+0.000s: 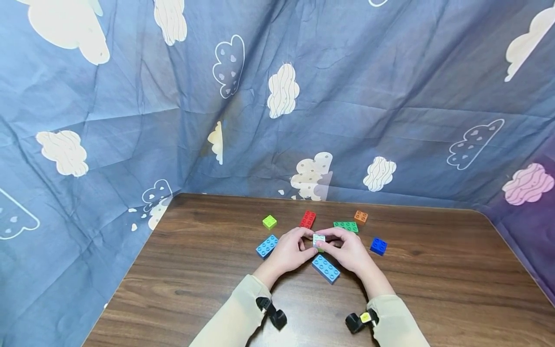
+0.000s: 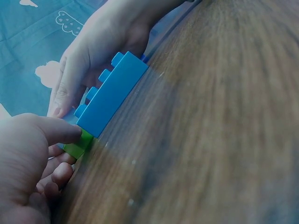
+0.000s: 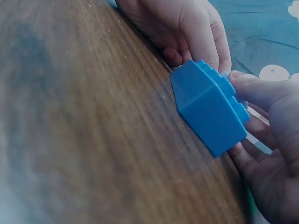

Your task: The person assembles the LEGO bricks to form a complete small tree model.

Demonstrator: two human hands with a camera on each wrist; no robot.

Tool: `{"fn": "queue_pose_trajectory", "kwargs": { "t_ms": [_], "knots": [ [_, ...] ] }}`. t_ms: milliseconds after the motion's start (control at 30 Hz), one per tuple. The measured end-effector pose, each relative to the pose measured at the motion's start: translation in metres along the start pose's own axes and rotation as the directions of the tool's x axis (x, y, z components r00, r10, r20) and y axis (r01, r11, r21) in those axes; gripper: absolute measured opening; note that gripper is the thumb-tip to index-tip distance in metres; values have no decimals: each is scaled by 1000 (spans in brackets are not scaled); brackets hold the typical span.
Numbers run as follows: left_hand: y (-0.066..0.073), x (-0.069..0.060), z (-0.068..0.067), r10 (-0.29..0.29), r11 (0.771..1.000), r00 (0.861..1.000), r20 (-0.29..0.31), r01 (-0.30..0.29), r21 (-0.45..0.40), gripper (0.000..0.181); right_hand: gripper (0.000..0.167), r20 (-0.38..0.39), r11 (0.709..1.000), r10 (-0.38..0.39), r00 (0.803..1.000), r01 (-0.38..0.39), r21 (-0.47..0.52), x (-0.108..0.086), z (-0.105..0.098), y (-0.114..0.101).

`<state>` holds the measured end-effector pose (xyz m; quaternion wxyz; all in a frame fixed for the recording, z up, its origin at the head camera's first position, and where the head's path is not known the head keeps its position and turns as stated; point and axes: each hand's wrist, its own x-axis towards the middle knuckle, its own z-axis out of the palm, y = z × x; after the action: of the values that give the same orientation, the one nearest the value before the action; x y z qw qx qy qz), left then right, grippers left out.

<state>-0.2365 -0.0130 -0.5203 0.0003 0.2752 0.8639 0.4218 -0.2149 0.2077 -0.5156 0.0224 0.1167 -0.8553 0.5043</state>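
Note:
Between the two hands, a pale, nearly white toy building brick point(image 1: 319, 237) sits on top of a lime green brick point(image 2: 79, 143). My left hand point(image 1: 289, 251) pinches the lime green brick from the left, its thumb against the near side. From the right, my right hand point(image 1: 350, 249) grips the pale brick, with the thumb over its near top edge. A light blue brick point(image 1: 326, 269) lies on the table just in front of both hands. In both wrist views this light blue brick point(image 3: 210, 109) partly hides the stacked pair.
On the wooden table point(image 1: 195, 270) lie another light blue brick point(image 1: 267, 246), a small lime brick point(image 1: 270, 221), a red brick point(image 1: 308, 220), a green brick point(image 1: 345, 226), an orange brick point(image 1: 361, 217) and a dark blue brick point(image 1: 378, 246). A cloud-print cloth point(image 1: 260, 144) hangs behind.

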Motion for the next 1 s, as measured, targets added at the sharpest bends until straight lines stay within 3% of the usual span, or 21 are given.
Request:
{"fn": "queue_pose_trajectory", "kwargs": {
  "t_ms": [567,1000],
  "knots": [
    [1,-2,0,-2,1000,1000,-7,2,-3,33,26,9,998,35,999,-34,-48,-1,-2,-9],
    [0,-1,1,5,1000,1000,-3,-5,11,32,29,79,989,-51,996,61,-135,-1,-12,-17]
  ]
}}
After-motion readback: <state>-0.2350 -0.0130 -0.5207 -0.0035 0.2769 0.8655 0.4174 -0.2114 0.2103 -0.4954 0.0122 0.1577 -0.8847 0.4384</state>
